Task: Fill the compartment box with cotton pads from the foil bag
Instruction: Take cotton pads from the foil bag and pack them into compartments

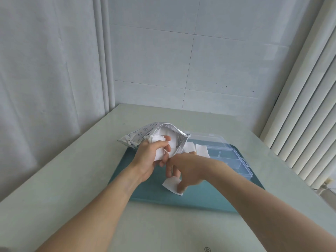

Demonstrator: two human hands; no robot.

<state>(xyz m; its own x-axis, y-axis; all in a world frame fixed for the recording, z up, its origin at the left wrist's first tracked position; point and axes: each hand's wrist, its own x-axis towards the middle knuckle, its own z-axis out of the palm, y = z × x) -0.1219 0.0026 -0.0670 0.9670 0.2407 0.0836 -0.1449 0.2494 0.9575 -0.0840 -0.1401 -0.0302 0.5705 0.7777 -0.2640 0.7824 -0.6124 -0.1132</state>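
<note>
A silver foil bag (138,136) lies open on the far left of the blue mat, white pads showing in its mouth. My left hand (151,157) grips a small stack of white cotton pads (159,151) just in front of the bag. My right hand (185,168) is beside it and pinches a single pad (171,184) that hangs below its fingers over the mat. The clear compartment box (229,157) stands open to the right, with pads (201,150) in its near-left compartments.
A blue mat (149,197) covers the middle of the pale table (72,188). A tiled wall rises behind the table, a curtain hangs at the left and ribbed white slats stand at the right.
</note>
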